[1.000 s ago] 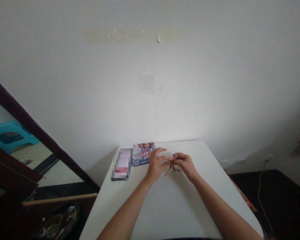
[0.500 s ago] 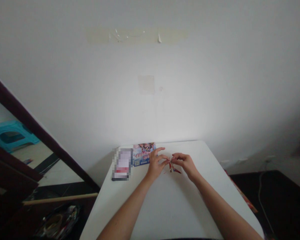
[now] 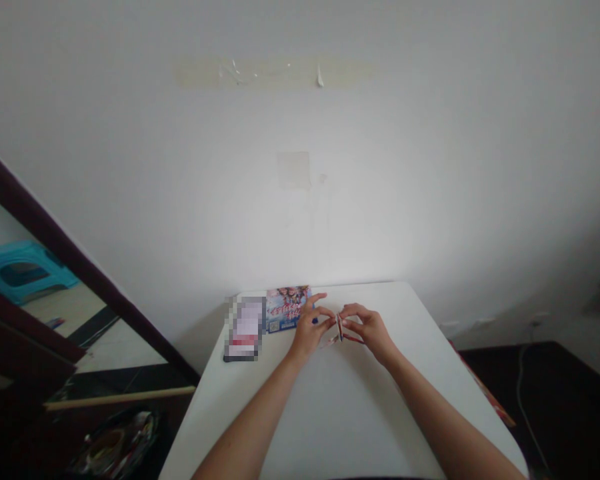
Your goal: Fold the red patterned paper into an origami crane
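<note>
Above the white table (image 3: 330,413), a small folded paper piece (image 3: 340,329), red, white and dark blue, is pinched between both hands. My left hand (image 3: 309,328) grips its left side with thumb and index finger, the other fingers spread over the leaflet. My right hand (image 3: 370,328) holds its right side between thumb and fingers. Narrow pointed parts stick out low on both sides of the piece. Behind my left hand lies a blue and pink printed leaflet (image 3: 283,313), partly covered by the fingers.
A phone-like object with a blurred screen (image 3: 246,327) lies left of the leaflet. The white wall (image 3: 380,167) rises behind the table. At the far left are a blue plastic stool (image 3: 17,283) and, below, a dark bin with odds and ends (image 3: 115,443).
The paper piece has turned between my fingers and now looks narrower, its pointed parts reaching out left and right. My right hand has shifted slightly left.
</note>
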The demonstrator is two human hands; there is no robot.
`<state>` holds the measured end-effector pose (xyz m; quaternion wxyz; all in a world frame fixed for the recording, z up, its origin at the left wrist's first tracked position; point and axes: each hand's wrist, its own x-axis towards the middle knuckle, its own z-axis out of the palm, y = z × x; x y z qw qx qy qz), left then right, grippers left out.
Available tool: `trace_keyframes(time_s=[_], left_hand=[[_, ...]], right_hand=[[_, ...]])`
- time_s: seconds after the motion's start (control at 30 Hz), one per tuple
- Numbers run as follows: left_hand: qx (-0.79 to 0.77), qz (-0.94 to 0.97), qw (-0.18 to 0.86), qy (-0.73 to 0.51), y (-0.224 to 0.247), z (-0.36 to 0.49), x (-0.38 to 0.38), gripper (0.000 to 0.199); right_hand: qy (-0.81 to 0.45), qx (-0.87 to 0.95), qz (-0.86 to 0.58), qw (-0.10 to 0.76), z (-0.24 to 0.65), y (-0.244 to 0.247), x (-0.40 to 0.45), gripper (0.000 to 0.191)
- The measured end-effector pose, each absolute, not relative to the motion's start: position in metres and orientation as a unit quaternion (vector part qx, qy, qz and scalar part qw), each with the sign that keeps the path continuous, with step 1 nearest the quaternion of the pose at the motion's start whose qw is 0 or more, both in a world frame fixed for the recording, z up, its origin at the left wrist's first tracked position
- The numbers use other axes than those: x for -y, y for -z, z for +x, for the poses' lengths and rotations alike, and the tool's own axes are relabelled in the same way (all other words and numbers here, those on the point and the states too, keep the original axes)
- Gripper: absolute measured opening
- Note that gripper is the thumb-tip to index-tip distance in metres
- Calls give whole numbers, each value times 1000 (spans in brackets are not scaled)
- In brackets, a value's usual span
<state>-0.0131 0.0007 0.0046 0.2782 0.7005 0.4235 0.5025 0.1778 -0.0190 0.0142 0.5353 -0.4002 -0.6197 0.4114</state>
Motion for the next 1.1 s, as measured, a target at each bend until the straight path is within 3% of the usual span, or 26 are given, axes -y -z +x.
trace_keyframes(time_s=[0.63,1.1], left_hand=[[-377,731,315,-474,-5,-11,1,11],[-388,727,315,-471,-5,-8,4,17]], right_hand=[[-392,685,-365,495,181,-17,20,32],[-310,726,-368,491,183,-18,20,29]])
